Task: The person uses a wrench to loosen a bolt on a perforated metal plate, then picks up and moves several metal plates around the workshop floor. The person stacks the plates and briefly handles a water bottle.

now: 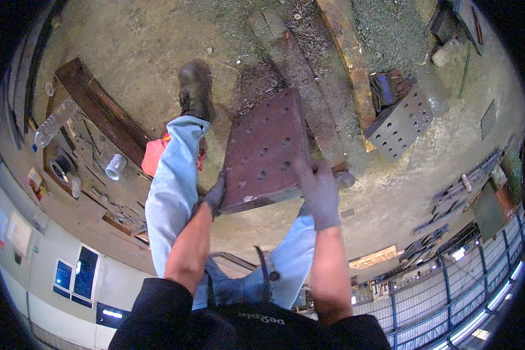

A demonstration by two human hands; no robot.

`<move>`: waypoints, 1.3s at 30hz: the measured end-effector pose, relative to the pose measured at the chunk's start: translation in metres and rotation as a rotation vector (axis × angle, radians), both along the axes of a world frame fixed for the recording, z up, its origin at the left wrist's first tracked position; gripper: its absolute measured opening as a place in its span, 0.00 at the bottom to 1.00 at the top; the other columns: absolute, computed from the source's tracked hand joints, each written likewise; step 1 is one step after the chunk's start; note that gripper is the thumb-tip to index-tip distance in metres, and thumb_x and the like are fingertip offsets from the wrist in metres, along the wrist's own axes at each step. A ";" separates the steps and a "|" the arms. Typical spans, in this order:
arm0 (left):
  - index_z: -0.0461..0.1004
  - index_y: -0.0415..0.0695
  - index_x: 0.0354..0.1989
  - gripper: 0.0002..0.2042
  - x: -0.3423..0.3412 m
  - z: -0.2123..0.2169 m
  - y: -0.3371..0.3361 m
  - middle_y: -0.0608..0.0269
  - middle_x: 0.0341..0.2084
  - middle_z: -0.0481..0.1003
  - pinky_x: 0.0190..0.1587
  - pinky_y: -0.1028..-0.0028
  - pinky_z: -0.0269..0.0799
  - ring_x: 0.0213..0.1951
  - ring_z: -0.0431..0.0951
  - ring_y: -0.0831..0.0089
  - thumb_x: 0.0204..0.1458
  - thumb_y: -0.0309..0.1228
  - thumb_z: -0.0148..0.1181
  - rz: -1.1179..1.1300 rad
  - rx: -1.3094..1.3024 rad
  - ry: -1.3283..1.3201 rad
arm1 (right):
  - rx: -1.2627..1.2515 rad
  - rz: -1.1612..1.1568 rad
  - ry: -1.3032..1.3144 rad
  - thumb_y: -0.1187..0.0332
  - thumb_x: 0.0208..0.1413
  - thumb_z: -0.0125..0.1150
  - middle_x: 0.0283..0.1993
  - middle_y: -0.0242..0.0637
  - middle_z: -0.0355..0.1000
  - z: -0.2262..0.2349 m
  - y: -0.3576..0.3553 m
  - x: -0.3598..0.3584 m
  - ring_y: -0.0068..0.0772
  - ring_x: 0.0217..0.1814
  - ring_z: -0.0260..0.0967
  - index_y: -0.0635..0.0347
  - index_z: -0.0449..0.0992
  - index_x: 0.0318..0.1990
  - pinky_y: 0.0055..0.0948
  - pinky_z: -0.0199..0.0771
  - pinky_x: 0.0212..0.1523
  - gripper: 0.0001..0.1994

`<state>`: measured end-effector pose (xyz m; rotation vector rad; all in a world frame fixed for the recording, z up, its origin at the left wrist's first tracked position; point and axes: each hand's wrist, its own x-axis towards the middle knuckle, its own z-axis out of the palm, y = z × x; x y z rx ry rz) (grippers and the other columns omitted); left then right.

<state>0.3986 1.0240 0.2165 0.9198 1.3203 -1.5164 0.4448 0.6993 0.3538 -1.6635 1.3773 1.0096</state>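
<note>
A thick reddish-brown steel plate (261, 153) with rows of drilled holes stands tilted in front of me, between my legs. At its lower left edge my gloved left hand (217, 192) is closed on it, with part of the fingers hidden behind the side. My gloved right hand (319, 195) is at the plate's lower right edge, somewhat blurred. Its fingers look apart, and one reaches over the plate's face. Beneath the plate's upper end, dark metal beams (300, 81) lie on the ground.
To the right, a grey drilled plate (400, 123) leans by a yellowish beam (353, 70), with dark gloves (393, 84) beside it. Rusty channel steel (96, 105), a plastic bottle (53, 123), a clear cup (116, 167) and a red item (154, 156) lie left. Metal shavings (385, 32) litter the ground.
</note>
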 end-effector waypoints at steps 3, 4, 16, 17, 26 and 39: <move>0.58 0.46 0.65 0.29 0.004 -0.007 -0.005 0.56 0.52 0.73 0.47 0.65 0.72 0.49 0.75 0.64 0.65 0.54 0.35 -0.042 0.030 0.013 | 0.065 0.036 -0.019 0.45 0.54 0.57 0.50 0.60 0.72 -0.032 -0.002 -0.015 0.65 0.51 0.69 0.64 0.67 0.56 0.48 0.68 0.53 0.32; 0.58 0.46 0.64 0.29 0.002 -0.011 -0.002 0.56 0.51 0.73 0.46 0.65 0.72 0.49 0.75 0.64 0.64 0.54 0.35 -0.061 0.048 0.010 | 0.200 0.184 -0.113 0.45 0.54 0.57 0.49 0.58 0.73 -0.045 -0.012 -0.014 0.60 0.51 0.70 0.65 0.70 0.54 0.45 0.68 0.52 0.31; 0.65 0.46 0.53 0.27 0.000 -0.005 0.013 0.56 0.42 0.74 0.42 0.65 0.72 0.41 0.75 0.65 0.61 0.57 0.39 -0.169 0.125 0.020 | 0.260 0.199 0.295 0.35 0.44 0.61 0.56 0.55 0.71 -0.105 -0.008 0.027 0.52 0.61 0.67 0.70 0.74 0.52 0.36 0.67 0.58 0.42; 0.66 0.46 0.52 0.27 0.005 -0.006 0.014 0.56 0.41 0.75 0.42 0.65 0.72 0.41 0.76 0.65 0.61 0.57 0.39 -0.171 0.120 0.028 | 0.277 0.165 0.321 0.35 0.43 0.61 0.56 0.56 0.71 -0.092 -0.006 0.020 0.52 0.61 0.68 0.70 0.74 0.51 0.37 0.67 0.58 0.42; 0.71 0.45 0.44 0.28 0.000 -0.003 -0.002 0.56 0.34 0.76 0.38 0.65 0.72 0.35 0.76 0.65 0.58 0.60 0.42 -0.218 0.175 0.019 | 0.287 0.019 0.174 0.42 0.42 0.67 0.53 0.54 0.74 -0.098 -0.019 0.008 0.49 0.56 0.72 0.72 0.75 0.50 0.38 0.69 0.54 0.38; 0.78 0.45 0.32 0.30 0.052 0.000 -0.003 0.56 0.24 0.78 0.34 0.65 0.71 0.28 0.77 0.66 0.55 0.63 0.46 -1.003 0.443 -0.241 | 0.492 -0.692 -0.155 0.54 0.54 0.62 0.54 0.44 0.71 -0.104 -0.003 -0.078 0.34 0.56 0.68 0.70 0.68 0.59 0.30 0.66 0.56 0.31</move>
